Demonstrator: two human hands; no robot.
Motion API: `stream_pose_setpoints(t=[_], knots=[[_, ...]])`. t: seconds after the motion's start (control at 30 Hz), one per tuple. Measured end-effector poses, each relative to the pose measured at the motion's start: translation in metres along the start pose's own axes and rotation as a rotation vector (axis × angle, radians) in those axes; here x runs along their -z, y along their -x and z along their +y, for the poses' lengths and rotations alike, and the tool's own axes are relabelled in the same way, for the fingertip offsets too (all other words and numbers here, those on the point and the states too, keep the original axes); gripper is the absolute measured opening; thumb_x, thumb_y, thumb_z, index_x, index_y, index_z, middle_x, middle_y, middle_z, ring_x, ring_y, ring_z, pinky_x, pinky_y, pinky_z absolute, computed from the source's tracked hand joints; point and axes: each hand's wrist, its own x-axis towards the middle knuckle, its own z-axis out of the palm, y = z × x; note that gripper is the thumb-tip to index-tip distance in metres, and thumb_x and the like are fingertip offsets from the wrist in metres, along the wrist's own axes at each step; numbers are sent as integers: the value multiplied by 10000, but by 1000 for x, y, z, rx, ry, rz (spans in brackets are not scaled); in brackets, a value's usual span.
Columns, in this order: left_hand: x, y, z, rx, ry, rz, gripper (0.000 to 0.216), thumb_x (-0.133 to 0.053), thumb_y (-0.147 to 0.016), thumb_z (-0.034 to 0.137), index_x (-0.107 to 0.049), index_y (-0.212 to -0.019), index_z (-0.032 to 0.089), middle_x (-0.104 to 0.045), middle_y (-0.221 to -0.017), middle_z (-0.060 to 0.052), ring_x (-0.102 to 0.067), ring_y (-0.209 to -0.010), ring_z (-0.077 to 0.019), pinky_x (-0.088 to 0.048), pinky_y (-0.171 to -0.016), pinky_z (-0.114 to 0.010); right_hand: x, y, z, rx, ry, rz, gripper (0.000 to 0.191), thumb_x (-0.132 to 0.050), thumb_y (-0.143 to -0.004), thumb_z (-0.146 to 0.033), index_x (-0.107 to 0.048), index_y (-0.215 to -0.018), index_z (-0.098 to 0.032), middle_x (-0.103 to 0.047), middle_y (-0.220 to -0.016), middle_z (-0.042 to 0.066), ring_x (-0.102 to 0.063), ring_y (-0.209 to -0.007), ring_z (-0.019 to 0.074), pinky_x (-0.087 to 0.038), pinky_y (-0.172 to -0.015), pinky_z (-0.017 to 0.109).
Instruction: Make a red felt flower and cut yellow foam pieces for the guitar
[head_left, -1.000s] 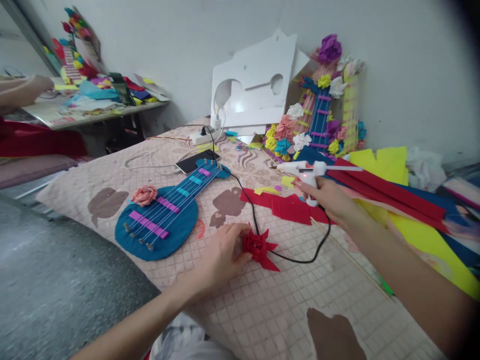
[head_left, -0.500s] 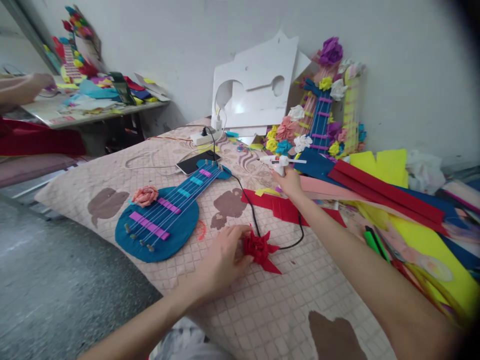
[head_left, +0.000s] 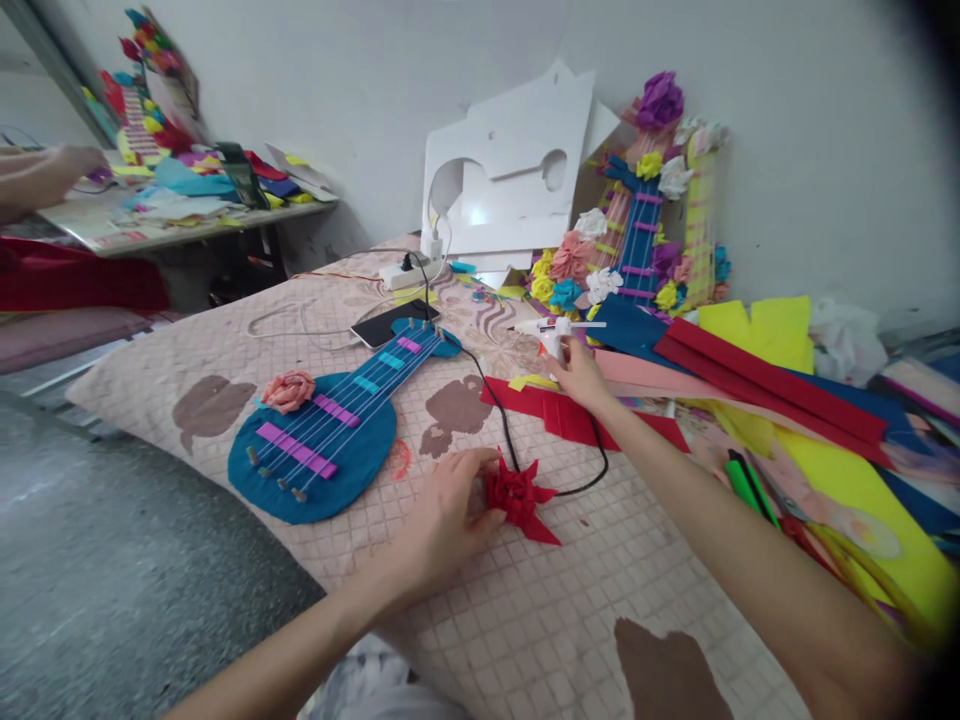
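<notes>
My left hand [head_left: 448,510] pinches a red felt flower [head_left: 517,497] against the patterned cloth [head_left: 525,620] near the front middle. My right hand [head_left: 581,375] is stretched far out and closed round the handle of a white glue gun [head_left: 556,329], which stands near the red felt strips [head_left: 570,412]. Its black cord [head_left: 510,425] loops back past the flower. To the left lies a blue felt guitar [head_left: 330,425] with purple bars and a pink rose [head_left: 289,389].
A phone [head_left: 384,324] and a white power strip [head_left: 409,272] lie behind the guitar. Decorated guitars with flowers [head_left: 637,230] and white cut board [head_left: 510,170] lean on the wall. Stacked coloured felt sheets [head_left: 772,380] fill the right. Another person's hand [head_left: 52,170] works at a far-left table.
My right hand has carried the glue gun away from me to the far side of the red strips and lowered it there. My left hand has stayed on the red flower.
</notes>
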Motion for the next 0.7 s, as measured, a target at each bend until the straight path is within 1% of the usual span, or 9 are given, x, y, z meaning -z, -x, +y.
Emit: stream_pose_setpoints(t=[0.13,0.3,0.37,0.43,0.47,0.5,0.57,0.63,0.7], knots=[[0,0,0,6,0,7,530,-646,-725,81,-456,-1203,207,-592,-1124,-81,-563,-1040,-220,-462,-903,-416,6,8,5,17,-47,-19,516,-562,-803,-376,-471,-1261,-159,-640,-1117,164,-627,-961,285,-499,-809,433],[0,1,-2,20,8,3,507,-654,-719,93,-475,-1177,215,-599,-1101,-71,-572,-1012,-218,-469,-888,-412,10,11,16,-32,-48,-26,617,-670,-688,-310,-477,-1241,-115,-660,-1004,150,-650,-839,269,-520,-734,406],[0,1,-3,13,7,7,527,-653,-711,85,-467,-1187,214,-594,-1114,-77,-568,-1025,-223,-466,-898,-419,9,8,18,-46,-43,-28,573,-674,-675,-300,-512,-1191,-112,-666,-942,132,-647,-758,251,-522,-671,386],[-1,1,-4,6,7,4,547,-651,-710,81,-455,-1204,213,-587,-1133,-85,-560,-1046,-228,-461,-910,-427,6,3,18,-37,-30,-40,457,-670,-668,-284,-576,-1087,-128,-669,-881,107,-632,-701,233,-513,-638,371],[-1,1,-4,3,8,2,552,-650,-711,80,-451,-1209,213,-585,-1136,-86,-558,-1050,-228,-459,-914,-428,5,1,17,-25,-18,-44,395,-666,-667,-276,-602,-1031,-138,-668,-861,97,-624,-697,230,-508,-647,372],[-1,1,-5,0,10,3,552,-648,-715,81,-447,-1211,215,-585,-1135,-85,-557,-1050,-225,-459,-915,-428,3,-2,15,-9,-4,-41,346,-660,-668,-271,-618,-987,-144,-666,-859,95,-618,-717,234,-503,-671,380],[-2,1,-6,-3,14,4,538,-642,-730,86,-442,-1212,219,-583,-1131,-81,-557,-1047,-218,-459,-918,-426,0,-5,12,20,31,-22,305,-643,-675,-264,-631,-955,-143,-657,-912,113,-606,-806,257,-486,-744,406],[-2,1,-5,-7,17,5,537,-636,-737,85,-435,-1216,220,-581,-1133,-82,-556,-1047,-217,-460,-918,-429,-2,-6,10,43,59,-12,314,-632,-679,-261,-634,-969,-142,-648,-958,127,-588,-888,279,-466,-798,423],[-2,1,-5,-11,16,4,543,-637,-736,84,-430,-1220,219,-579,-1135,-88,-557,-1047,-222,-461,-916,-438,-2,-6,8,60,75,-32,338,-642,-675,-274,-638,-986,-143,-655,-938,124,-586,-898,286,-461,-807,424]])
